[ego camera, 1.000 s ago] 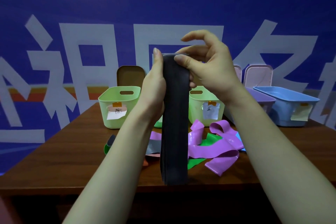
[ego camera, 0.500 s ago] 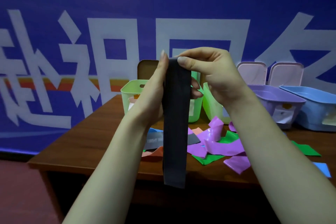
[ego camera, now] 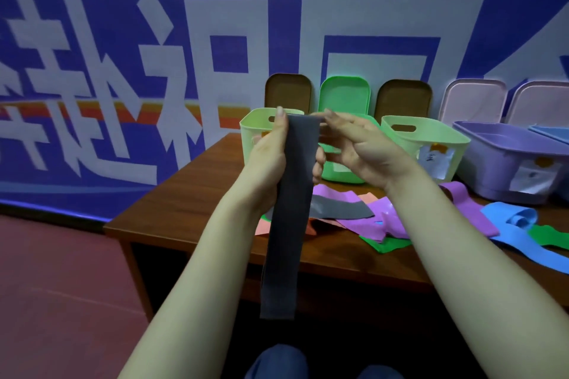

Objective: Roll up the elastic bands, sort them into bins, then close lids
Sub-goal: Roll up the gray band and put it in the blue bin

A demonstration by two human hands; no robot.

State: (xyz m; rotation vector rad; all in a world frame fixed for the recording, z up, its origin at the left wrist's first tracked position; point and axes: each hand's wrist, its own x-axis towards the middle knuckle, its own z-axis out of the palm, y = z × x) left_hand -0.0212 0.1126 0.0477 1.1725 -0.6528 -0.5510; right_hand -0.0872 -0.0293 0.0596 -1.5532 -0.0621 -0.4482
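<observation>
Hanging flat from both hands (ego camera: pixel 308 151) — matte grey band (ego camera: pixel 284 240) (smooth, ribbonlike).

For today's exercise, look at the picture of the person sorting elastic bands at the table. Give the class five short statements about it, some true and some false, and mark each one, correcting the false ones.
1. A dark grey band hangs down from the person's hands. True.
2. Only the right hand touches that band. False: the left hand grips its upper part too, and the right hand pinches the top edge.
3. The bins' lids stand leaning against the blue wall behind them. True.
4. The purple bin has its lid closed. False: it is open.
5. All the bands are already rolled and binned. False: purple bands, blue bands and others lie loose on the table.
</observation>
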